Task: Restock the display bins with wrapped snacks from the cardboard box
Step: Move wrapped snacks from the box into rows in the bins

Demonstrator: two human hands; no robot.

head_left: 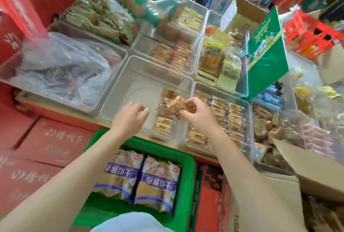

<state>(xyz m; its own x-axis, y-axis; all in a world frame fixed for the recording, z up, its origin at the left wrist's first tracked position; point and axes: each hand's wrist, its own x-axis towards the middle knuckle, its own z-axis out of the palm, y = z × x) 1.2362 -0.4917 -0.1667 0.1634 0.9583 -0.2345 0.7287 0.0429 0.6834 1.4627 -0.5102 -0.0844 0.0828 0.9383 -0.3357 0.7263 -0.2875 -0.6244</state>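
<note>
We are filling near clear bin (119,92): one short column of snacks (163,120) lining its 3 o'clock side, most floor bare; right hand (197,114) pinching wrapped snack (176,105) above column, left hand (130,115) hovering loose, gripping nothing; cardboard box (305,163) waiting at 4 o'clock

Right hand (195,114) pinching wrapped snacks (176,105) over clear bin (119,90), left hand (130,114) loosely curled alongside

Bare forearms — pale blue garment (130,222) at the chest.
</note>
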